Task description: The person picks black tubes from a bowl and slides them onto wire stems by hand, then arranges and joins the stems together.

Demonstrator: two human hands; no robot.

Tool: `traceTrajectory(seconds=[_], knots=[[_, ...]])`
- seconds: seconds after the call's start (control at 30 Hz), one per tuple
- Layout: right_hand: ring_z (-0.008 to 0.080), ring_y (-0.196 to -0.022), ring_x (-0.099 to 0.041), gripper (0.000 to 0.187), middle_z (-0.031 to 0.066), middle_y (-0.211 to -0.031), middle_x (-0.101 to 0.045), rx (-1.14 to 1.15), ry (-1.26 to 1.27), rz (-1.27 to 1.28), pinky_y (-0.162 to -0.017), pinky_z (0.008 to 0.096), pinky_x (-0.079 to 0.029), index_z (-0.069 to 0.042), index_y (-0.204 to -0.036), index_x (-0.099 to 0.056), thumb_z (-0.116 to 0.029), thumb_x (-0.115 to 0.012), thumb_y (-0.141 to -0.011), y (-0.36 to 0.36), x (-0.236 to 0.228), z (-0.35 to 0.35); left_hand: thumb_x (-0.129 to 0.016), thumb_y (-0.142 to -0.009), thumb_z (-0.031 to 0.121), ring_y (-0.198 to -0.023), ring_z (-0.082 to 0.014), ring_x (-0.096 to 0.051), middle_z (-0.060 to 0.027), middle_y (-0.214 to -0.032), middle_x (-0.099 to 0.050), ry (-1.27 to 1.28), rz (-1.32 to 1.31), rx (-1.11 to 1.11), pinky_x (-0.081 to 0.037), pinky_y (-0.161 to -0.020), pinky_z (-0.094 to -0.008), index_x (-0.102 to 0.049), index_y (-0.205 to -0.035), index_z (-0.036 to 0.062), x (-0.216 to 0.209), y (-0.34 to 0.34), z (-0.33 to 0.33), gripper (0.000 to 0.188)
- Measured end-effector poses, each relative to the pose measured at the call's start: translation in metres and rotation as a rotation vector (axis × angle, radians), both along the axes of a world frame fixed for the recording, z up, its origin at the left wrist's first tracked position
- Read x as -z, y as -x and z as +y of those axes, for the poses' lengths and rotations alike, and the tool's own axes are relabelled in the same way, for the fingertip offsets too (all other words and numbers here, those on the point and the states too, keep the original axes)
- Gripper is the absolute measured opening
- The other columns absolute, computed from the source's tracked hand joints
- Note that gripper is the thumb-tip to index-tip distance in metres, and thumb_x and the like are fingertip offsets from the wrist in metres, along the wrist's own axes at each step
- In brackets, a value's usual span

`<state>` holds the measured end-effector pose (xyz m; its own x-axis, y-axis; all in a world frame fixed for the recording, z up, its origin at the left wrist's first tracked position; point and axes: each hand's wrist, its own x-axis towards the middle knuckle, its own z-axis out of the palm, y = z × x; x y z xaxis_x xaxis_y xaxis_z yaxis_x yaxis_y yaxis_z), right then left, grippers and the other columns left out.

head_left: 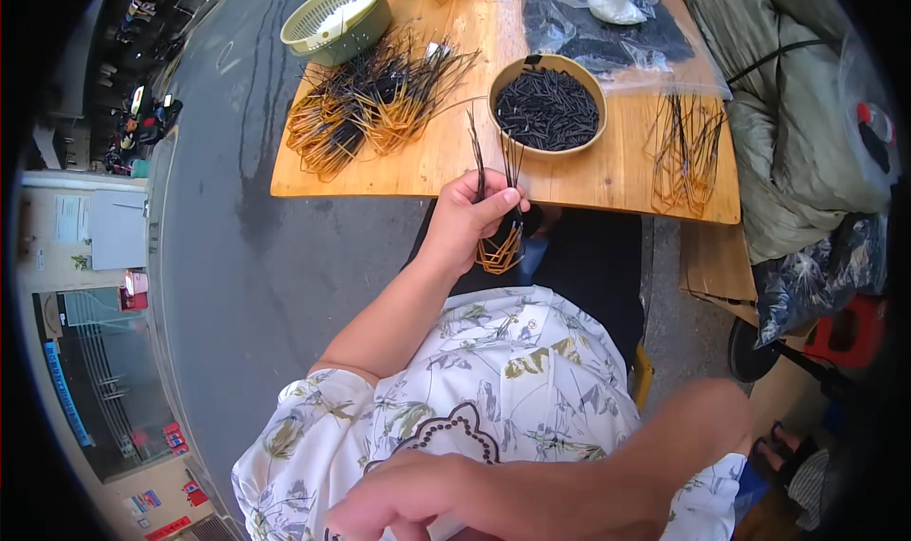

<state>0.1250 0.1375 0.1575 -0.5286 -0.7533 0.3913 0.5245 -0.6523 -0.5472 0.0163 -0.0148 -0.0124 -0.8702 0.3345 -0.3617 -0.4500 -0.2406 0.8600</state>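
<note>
My left hand (pixel 479 216) is closed around a small bunch of bent wires (pixel 500 250), just off the table's near edge. The bunch has orange-brown lower loops, and its thin black ends point up above my fingers. Low in front of my floral shirt, my right hand (pixel 408 495) lies close to the camera with the forearm crossing from the right. Its fingers curl downward, blurred and partly cut off, so what they hold, if anything, is hidden. Beyond the left hand stands a round bowl (pixel 497 114) full of short black tubes (pixel 548 111).
On the wooden table (pixel 607 182) lie a big heap of similar wires (pixel 370 114) at left and a smaller bunch (pixel 685 157) at right. A green colander (pixel 323 43) stands at the far left corner. Clear plastic bags (pixel 617 43) cover the back right. Grey-green sacks (pixel 797 133) stand beside the table.
</note>
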Motion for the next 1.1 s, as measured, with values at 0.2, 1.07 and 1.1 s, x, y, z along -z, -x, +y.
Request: traceTrajectory(seconds=[0.2,1.07,1.1], knots=[[0.0257,-0.072,-0.062,0.024,0.0121,-0.092,-0.066,0.852,-0.713,0.840,-0.064,0.0330,-0.047,-0.001,-0.097,-0.067,-0.016,-0.069,-0.078,0.056,0.050,0.027,-0.062,-0.086,0.004,-0.048,-0.0025,-0.039,-0.0080,-0.082,-0.067,-0.022,0.088,-0.072,-0.030,-0.044,-0.0159,-0.059,-0.090,0.0039,0.001,0.001,-0.011,0.005],[0.0097,-0.064,-0.049,0.007,0.0000,-0.071,-0.053,1.249,-1.274,0.634,-0.060,0.0244,-0.041,-0.003,-0.079,-0.059,-0.008,-0.063,-0.081,0.183,0.153,0.060,-0.065,-0.083,0.001,-0.072,-0.0096,-0.063,-0.0053,-0.079,-0.067,0.341,0.306,-0.078,-0.049,-0.070,-0.0222,-0.062,-0.089,-0.0009,0.000,0.019,-0.002,0.007],[0.0060,-0.065,-0.047,0.010,-0.0037,-0.072,-0.051,1.097,-1.145,0.432,-0.061,0.0225,-0.039,-0.003,-0.079,-0.058,-0.010,-0.062,-0.084,0.178,0.147,0.060,-0.065,-0.082,0.001,-0.070,-0.0088,-0.063,-0.0050,-0.077,-0.066,0.350,0.328,-0.101,-0.049,-0.068,-0.0216,-0.063,-0.088,-0.0013,0.000,0.019,-0.003,0.006]])
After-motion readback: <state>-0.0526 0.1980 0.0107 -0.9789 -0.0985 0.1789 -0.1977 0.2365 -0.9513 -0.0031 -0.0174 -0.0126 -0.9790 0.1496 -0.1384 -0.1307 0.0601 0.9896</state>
